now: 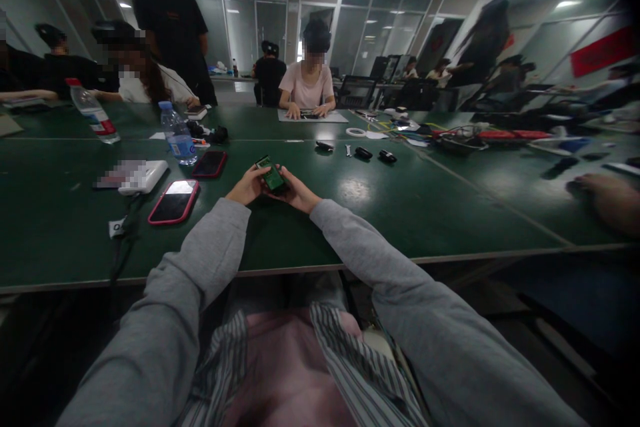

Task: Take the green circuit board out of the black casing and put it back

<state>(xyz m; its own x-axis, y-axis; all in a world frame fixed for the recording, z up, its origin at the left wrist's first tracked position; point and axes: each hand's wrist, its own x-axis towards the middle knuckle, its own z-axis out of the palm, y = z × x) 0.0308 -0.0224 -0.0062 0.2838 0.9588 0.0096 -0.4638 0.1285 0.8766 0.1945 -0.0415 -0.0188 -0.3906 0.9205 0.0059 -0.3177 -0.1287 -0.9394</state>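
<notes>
- A long green table (285, 240) is reached across by two grey-sleeved arms
- A green-faced object (273, 177) is grasped over its near part by the fingers of the left hand (249, 187) and right hand (299, 191) together
- Handling is judged under way: the object is held, not yet set down; how much is left cannot be told
- Three black pieces (363, 153) and a wrench-like piece (349, 151) are untouched beyond

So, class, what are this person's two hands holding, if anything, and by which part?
A small green rectangular object, held by its sides: the left hand at its left edge, the right hand at its right edge.
</notes>
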